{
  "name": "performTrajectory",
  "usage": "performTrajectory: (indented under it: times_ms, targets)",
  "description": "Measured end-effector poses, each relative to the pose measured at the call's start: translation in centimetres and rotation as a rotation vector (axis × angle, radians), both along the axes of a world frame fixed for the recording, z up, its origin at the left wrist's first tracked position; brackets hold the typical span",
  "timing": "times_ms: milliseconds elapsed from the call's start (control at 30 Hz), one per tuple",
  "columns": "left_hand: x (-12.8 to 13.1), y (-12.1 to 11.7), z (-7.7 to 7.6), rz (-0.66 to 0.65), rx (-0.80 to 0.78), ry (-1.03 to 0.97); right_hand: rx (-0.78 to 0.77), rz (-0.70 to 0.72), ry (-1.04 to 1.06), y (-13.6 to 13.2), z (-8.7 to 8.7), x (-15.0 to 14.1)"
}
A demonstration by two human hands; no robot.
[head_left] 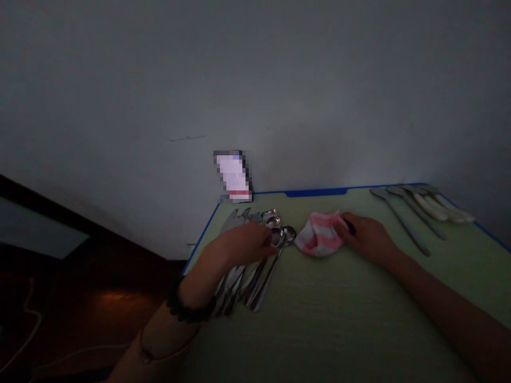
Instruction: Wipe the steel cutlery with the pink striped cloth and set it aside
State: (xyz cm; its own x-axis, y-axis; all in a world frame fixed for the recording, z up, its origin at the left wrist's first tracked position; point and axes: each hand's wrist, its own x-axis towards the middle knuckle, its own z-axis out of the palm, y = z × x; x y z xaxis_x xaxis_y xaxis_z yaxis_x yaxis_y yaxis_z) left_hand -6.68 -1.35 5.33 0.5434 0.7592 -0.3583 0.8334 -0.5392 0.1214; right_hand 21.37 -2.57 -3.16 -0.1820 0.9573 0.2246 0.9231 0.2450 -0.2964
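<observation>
My left hand [249,242] reaches over a pile of metal cutlery on the left of the table, its fingers and thumb closed round the bowl of a spoon [277,237]. Another spoon [289,234] lies just right of the fingertips, its handle slanting toward me. Several knives and spoons [239,279] lie under and beside this hand, partly hidden by it. My right hand [365,234] pinches the right edge of a crumpled pink-and-white striped cloth [319,234] in the middle of the table.
On the right of the light-green, blue-edged table [319,314] lie a grey utensil [403,221] and several more, some with white handles [433,205]. A phone [235,175] leans on the wall [319,96] behind the table. White cords [80,351] run along the dark floor.
</observation>
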Motion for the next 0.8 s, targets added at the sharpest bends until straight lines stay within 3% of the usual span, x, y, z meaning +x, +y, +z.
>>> performTrajectory:
  times_ms: [167, 300, 400, 500, 667, 800]
  targets:
    - [2.9, -2.7, -0.9, 0.035, 0.008, 0.125, 0.017, 0.005, -0.006, 0.0, 0.0, -0.1]
    - [3.3, -2.8, -1.3, 0.047, 0.010, 0.123, 0.029, -0.021, 0.020, 0.0, 0.0, -0.1]
    - [3.0, -2.3, -1.4, 0.065, 0.024, 0.106, 0.117, -0.010, 0.161, 0.3, 0.1, 0.1]
    - [2.7, -1.7, -1.5, 0.060, 0.023, 0.055, 0.224, -0.054, 0.325, 0.4, 0.2, 0.5]
    - [2.7, -0.8, -1.4, 0.051, -0.019, -0.097, 0.148, -0.249, 0.498, 0.7, 0.0, 1.2]
    - [2.9, -0.6, -1.7, 0.129, -0.081, -0.271, 0.148, -0.244, 0.548, 0.9, -0.3, 1.5]
